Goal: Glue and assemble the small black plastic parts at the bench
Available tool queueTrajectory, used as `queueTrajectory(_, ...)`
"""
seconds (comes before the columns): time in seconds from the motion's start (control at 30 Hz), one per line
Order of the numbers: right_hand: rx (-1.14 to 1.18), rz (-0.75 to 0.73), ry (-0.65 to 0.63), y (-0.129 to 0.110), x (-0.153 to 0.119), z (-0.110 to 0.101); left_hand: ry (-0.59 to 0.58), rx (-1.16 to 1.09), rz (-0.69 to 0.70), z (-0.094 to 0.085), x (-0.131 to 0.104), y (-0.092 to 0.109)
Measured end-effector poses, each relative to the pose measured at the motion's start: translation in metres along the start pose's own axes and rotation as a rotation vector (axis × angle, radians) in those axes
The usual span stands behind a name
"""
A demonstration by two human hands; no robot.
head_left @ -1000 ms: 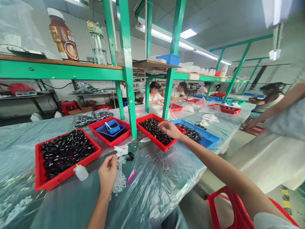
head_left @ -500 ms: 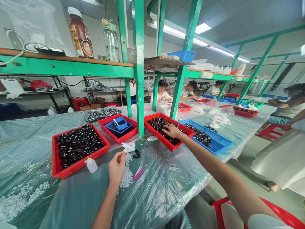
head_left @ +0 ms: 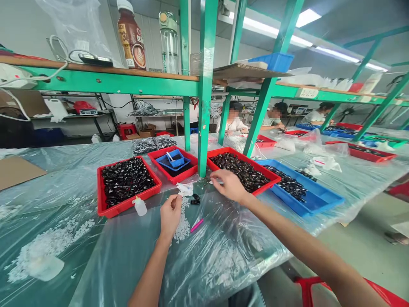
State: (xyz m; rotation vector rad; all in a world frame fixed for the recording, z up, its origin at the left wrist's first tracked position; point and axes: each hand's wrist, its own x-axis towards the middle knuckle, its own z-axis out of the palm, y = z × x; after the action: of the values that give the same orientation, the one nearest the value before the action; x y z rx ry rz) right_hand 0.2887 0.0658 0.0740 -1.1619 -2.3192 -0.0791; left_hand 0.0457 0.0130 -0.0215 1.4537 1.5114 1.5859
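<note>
The left hand (head_left: 170, 214) rests on the plastic-covered table (head_left: 96, 256), fingers curled loosely around something small and pale at the fingertips that is too small to make out. It sits just beside a scatter of white bits (head_left: 182, 224), with a pink stick (head_left: 197, 224) lying close by and a small white squeeze bottle (head_left: 139, 206) a little to its left. Slightly farther off, two small black parts (head_left: 194, 198) lie next to a crumpled white wipe (head_left: 185, 189). The right hand (head_left: 227, 185) hovers over the table by the near corner of a red tray (head_left: 264, 188) full of black parts; half a second ago it was reaching into that tray, and it has since drawn back; whether it grips anything cannot be told. Beyond it sits a blue tray (head_left: 322, 200), and to the left another red tray (head_left: 123, 208) of black parts. Behind a green post (head_left: 203, 106), other people sit working. On the shelf above stands a brown coffee bottle (head_left: 131, 36) with latte art on its label; the writing is unreadable.
</note>
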Motion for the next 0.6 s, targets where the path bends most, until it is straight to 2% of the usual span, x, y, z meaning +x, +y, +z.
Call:
queueTrajectory(0.07, -0.018, -0.017, -0.183, -0.022, -0.001, 0.023, 0.008, -0.003, -0.014, -0.001, 0.002, -0.003)
queueTrajectory(0.13, -0.088, 0.029, -0.336, -0.034, -0.001, 0.048, 0.017, -0.006, -0.012, -0.002, 0.004, -0.006)
queueTrajectory(0.23, -0.150, 0.087, -0.438, -0.038, 0.002, 0.076, 0.031, -0.017, 0.001, -0.002, 0.005, -0.004)
queueTrajectory(0.37, -0.140, 0.038, -0.414, -0.031, 0.001, 0.095, 0.067, 0.029, 0.020, 0.002, 0.001, 0.006)
queueTrajectory(0.53, -0.020, -0.057, -0.130, 0.011, -0.001, 0.134, 0.090, 0.056, 0.022, 0.012, 0.004, 0.008)
queueTrajectory(0.6, 0.083, -0.073, -0.064, 0.030, 0.001, 0.152, 0.098, 0.070, 0.017, 0.014, 0.008, 0.006)
